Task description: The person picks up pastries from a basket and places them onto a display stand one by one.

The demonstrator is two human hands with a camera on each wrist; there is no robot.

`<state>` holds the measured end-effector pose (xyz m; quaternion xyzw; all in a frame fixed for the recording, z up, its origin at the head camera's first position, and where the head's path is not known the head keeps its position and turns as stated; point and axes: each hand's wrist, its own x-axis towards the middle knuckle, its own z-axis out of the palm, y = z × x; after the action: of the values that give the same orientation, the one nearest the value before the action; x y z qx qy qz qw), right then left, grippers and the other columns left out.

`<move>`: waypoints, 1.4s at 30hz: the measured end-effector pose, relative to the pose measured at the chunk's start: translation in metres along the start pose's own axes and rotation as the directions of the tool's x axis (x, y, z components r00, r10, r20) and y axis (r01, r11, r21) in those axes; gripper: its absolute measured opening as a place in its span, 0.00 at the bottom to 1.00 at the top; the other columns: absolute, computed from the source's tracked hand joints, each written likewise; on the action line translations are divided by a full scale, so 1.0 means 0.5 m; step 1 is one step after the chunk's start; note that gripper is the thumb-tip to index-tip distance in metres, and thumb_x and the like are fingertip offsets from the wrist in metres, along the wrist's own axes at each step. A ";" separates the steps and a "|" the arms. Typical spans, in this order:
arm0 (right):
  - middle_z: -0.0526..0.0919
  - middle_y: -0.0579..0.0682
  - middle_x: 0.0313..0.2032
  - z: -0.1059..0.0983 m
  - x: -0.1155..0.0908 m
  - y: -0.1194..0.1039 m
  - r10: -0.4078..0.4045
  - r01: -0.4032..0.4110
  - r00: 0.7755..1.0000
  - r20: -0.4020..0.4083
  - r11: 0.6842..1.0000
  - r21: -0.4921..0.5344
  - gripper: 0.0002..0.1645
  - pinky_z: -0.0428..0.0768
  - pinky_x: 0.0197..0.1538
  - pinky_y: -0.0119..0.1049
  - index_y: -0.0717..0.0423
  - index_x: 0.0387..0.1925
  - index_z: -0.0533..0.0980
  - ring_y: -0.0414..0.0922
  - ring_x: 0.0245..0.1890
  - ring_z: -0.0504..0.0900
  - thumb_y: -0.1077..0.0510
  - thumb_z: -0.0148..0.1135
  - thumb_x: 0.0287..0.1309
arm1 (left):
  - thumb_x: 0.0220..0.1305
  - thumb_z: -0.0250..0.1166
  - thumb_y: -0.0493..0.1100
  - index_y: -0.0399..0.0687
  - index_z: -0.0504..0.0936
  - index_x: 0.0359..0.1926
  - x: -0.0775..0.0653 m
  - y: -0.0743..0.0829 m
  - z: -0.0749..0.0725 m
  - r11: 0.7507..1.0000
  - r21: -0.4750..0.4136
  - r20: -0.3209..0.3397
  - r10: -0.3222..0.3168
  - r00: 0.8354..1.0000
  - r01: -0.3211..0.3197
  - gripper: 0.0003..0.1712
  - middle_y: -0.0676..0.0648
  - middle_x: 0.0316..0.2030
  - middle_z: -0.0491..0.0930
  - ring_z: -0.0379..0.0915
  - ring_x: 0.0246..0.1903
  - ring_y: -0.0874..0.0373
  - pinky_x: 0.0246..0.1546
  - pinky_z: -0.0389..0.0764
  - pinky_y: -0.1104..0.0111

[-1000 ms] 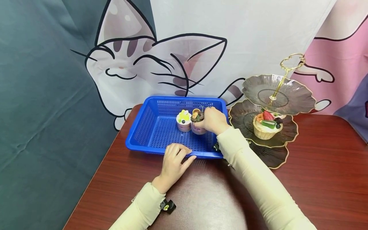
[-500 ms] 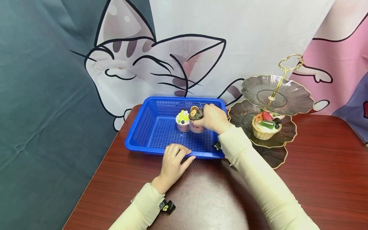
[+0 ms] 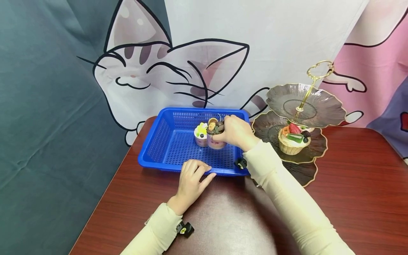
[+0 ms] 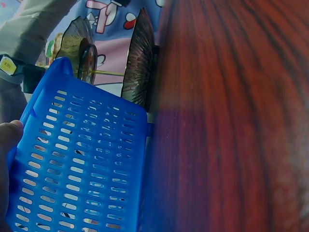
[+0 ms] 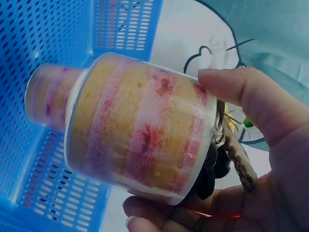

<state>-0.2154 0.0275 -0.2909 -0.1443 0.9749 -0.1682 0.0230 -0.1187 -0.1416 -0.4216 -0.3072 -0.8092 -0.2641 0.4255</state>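
Observation:
My right hand (image 3: 237,132) grips a clear cup of layered cake (image 5: 140,128) near its top, above the blue plastic basket (image 3: 149,156). Dark pieces, a nut and a round biscuit top this cup. Just left of it, a second cake cup (image 3: 200,135) with white cream, yellow pieces and a dark berry stands in the basket, partly covered by the held cup in the head view. At the basket's near rim, my left hand (image 3: 190,184) has its fingers curled over the edge and its thumb against it; most of that hand is out of the left wrist view.
Right of the basket stands a tiered tray (image 3: 306,102) with dark scalloped plates and a gold handle. A fruit tart (image 3: 293,140) sits on its middle plate. A printed cat curtain (image 3: 204,24) hangs behind the wooden table (image 3: 360,187).
My right hand has carried the cake cup slightly to the left, in front of the other cup's right side. My left hand has stayed on the basket rim.

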 end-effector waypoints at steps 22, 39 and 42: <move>0.81 0.46 0.32 -0.077 -0.081 0.001 -0.121 0.120 0.993 0.009 0.992 0.043 0.28 0.76 0.37 0.41 0.53 0.35 0.78 0.44 0.33 0.76 0.37 0.72 0.38 | 0.66 0.60 0.55 0.44 0.79 0.31 0.002 -0.001 0.001 1.000 -0.001 -0.005 0.001 1.000 -0.001 0.18 0.49 0.32 0.77 0.74 0.35 0.53 0.39 0.70 0.62; 0.75 0.44 0.24 -0.144 -0.163 0.040 -0.206 0.205 0.978 -0.039 0.978 -0.036 0.27 0.70 0.31 0.36 0.49 0.30 0.75 0.42 0.28 0.73 0.36 0.73 0.36 | 0.66 0.60 0.55 0.45 0.79 0.31 -0.001 -0.002 -0.001 1.000 -0.006 -0.015 -0.001 1.000 0.001 0.18 0.49 0.32 0.77 0.74 0.34 0.54 0.38 0.69 0.62; 0.75 0.43 0.24 -0.160 -0.181 0.051 -0.209 0.207 0.977 -0.032 0.977 -0.044 0.26 0.70 0.29 0.35 0.49 0.30 0.75 0.41 0.27 0.73 0.37 0.74 0.36 | 0.66 0.60 0.55 0.44 0.79 0.31 0.000 -0.001 0.001 1.000 -0.006 -0.016 0.004 1.000 -0.004 0.18 0.49 0.32 0.77 0.74 0.34 0.54 0.38 0.69 0.62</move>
<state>-0.1432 0.1027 -0.2243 -0.2428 0.9579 -0.1526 -0.0156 -0.1193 -0.1416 -0.4216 -0.3079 -0.8044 -0.2681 0.4316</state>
